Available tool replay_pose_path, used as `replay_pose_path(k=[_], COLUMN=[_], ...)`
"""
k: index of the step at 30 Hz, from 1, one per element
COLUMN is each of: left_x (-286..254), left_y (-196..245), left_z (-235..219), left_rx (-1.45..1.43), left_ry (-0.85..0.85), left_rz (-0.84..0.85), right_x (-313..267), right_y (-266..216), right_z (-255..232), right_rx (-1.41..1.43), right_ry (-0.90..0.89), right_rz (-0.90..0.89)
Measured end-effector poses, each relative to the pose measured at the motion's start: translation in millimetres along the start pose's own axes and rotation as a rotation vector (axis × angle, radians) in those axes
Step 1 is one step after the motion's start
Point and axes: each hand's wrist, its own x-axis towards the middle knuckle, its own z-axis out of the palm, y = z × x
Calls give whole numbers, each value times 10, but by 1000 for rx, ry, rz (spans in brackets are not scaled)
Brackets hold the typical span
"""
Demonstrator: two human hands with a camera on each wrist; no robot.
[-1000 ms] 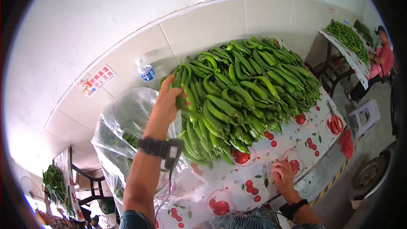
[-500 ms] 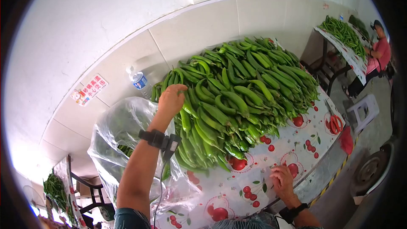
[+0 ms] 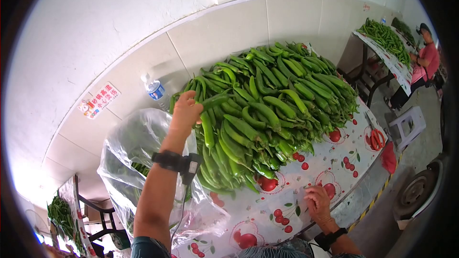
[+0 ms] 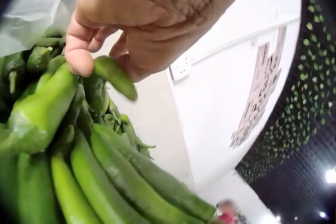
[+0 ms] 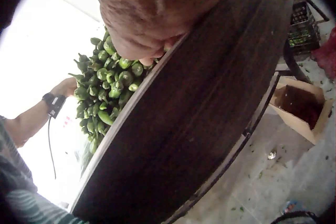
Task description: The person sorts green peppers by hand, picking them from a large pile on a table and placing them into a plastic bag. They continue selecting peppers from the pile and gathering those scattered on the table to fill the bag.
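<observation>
A big pile of green peppers [image 3: 267, 105] lies on a table [image 3: 354, 196] covered with a cherry-print cloth [image 3: 291, 196], pushed up against the tiled wall [image 3: 224, 28]. The left hand [image 3: 185, 110] is raised at the left end of the pile, its fingers curled round one pepper [image 3: 215, 100] that sticks out from the hand toward the top of the heap. In the left wrist view the thumb and fingers [image 4: 79, 56] pinch that pepper's end, with other peppers just under it.

The right hand [image 3: 319, 203] rests on the cloth at the near edge of the table, well apart from the pile, fingers bent against the surface; it holds nothing that can be made out. The right wrist view shows its fingertips at the table's rim.

A clear plastic bag [image 3: 138, 162] with some peppers inside bulges just left of the pile, under the left forearm. A water bottle [image 3: 155, 91] stands behind the pile's left end, against the wall. Red scissors [image 3: 377, 138] lie on the cloth to the right of the pile. A white stool [image 3: 406, 124] stands on the floor beyond the right end of the table, and farther off another person [image 3: 423, 62] sits at a second table [image 3: 387, 57] heaped with peppers.
</observation>
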Motion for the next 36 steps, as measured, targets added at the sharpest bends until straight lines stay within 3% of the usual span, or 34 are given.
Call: replay_pose_path(k=[3,6,10,14,19,23,26,30,31,34,36], left_x=[125,173,97,146,222,446,550,953,921,835,868], left_y=[14,-47,-118,-377,-309,-227,-111,-488,-485,-523,-620], left_z=[-259,-421,-426,-405,-327,-190,-166,-93,-71,0,-51], left_rx=[-472,-839,-987,-929,-887,-535,-105,380,384,231,266], left_ry=[-149,-36,167,268,304,513,622,672,461,166,111], left_rz=[-125,-200,-206,-121,42,189,258,710,475,137,202], right_x=[0,-24,-24,-16,-12,-15,-21,-15,-17,-19,-20], right_y=[-19,7,7,14,-12,12,16,16,25,13,5], right_z=[16,13,27,21,26,10,16,10,13,18,21], right_rx=[12,14,3,4,9,17,34,-1,-3,-7,-6], right_ry=[2,-9,4,-2,14,-9,-3,-18,-18,-19,-19], right_rz=[16,20,18,13,18,29,45,54,53,66,75])
